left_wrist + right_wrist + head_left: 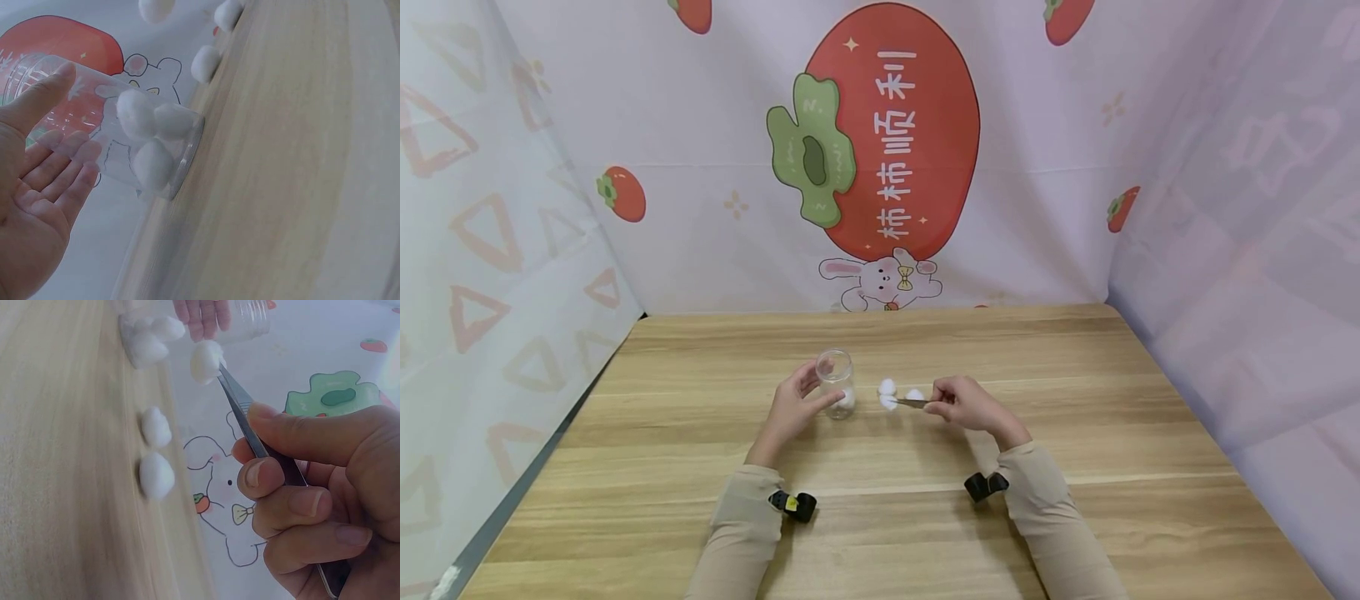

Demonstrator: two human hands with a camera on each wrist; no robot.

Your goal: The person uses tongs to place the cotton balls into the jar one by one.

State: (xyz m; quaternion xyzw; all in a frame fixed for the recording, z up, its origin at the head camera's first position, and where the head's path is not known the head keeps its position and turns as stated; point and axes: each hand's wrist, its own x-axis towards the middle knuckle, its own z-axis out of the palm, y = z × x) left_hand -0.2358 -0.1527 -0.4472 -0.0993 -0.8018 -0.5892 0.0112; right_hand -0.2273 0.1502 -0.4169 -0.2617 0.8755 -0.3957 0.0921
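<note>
A clear jar (835,367) stands upright and lidless on the table, held by my left hand (796,404), thumb on one side and fingers on the other. Three white cotton balls (153,165) show at its bottom in the left wrist view. My right hand (967,404) grips metal tweezers (236,400), whose tips pinch a cotton ball (205,362) above the table, to the right of the jar. Two loose cotton balls, one (156,427) closer to the jar and another (156,475) farther off, lie on the tabletop.
The wood-grain table (880,533) ends at a white cloth backdrop (1037,167) printed with a large red persimmon and a rabbit. Pale patterned cloths hang at both sides. Each wrist wears a black camera (985,486).
</note>
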